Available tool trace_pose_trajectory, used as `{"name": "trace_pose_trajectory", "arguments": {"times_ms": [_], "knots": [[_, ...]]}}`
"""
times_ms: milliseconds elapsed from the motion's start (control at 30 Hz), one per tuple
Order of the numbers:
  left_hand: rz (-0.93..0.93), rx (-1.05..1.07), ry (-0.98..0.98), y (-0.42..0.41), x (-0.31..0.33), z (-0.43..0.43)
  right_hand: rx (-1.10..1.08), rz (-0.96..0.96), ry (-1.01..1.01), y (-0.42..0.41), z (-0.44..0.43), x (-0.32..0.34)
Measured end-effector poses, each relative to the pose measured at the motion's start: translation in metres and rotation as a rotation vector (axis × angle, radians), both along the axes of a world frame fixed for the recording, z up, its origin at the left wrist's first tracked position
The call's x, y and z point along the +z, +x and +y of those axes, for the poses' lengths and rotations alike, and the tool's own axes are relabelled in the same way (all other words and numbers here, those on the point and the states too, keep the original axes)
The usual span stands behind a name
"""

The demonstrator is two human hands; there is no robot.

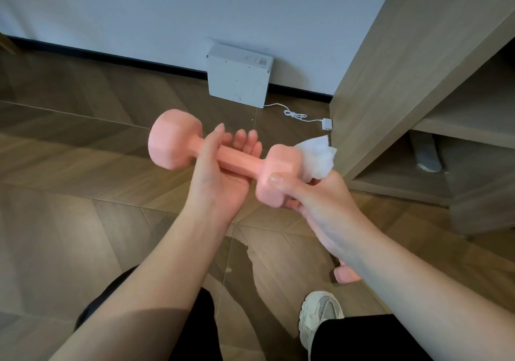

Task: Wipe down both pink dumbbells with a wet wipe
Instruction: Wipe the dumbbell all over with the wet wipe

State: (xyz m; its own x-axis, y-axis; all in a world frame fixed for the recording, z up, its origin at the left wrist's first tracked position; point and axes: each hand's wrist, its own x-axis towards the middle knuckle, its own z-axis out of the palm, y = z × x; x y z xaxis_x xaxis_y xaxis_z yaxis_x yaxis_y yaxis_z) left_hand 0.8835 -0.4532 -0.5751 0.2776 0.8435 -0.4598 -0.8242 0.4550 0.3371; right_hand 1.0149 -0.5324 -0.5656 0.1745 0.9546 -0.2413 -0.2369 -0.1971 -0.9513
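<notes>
My left hand point(220, 182) cradles the handle of the matte pink dumbbell point(242, 164) at frame centre, fingers nearly straight; my right hand point(315, 201) pinches the crumpled white wet wipe point(317, 157) around its right head; I should roll the bar, rubbing every facet; the second pink dumbbell point(345, 274) lies lower right.

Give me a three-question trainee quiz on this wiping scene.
1. True or false: the wipe is at the head of the dumbbell nearer the shelf.
2. Which hand cradles the handle? A. left hand B. right hand C. neither
3. Fill in: the second dumbbell lies on the ____, partly hidden by the right forearm.
Key: 1 true; 2 A; 3 floor.
</notes>
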Motion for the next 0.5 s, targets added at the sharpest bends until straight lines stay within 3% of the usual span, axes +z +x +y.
{"name": "trace_pose_trajectory", "arguments": {"times_ms": [200, 333, 500], "knots": [[-0.087, 0.162, -0.205, -0.008, -0.01, -0.001, 0.161, -0.434, 0.185, -0.016, -0.008, -0.004], [-0.037, 0.164, -0.103, -0.02, -0.01, 0.003, 0.349, -0.593, 0.229, -0.012, -0.005, 0.003], [-0.038, 0.082, 0.08, -0.033, -0.005, 0.01, 0.361, -0.81, 0.217, -0.005, -0.003, 0.004]]}}
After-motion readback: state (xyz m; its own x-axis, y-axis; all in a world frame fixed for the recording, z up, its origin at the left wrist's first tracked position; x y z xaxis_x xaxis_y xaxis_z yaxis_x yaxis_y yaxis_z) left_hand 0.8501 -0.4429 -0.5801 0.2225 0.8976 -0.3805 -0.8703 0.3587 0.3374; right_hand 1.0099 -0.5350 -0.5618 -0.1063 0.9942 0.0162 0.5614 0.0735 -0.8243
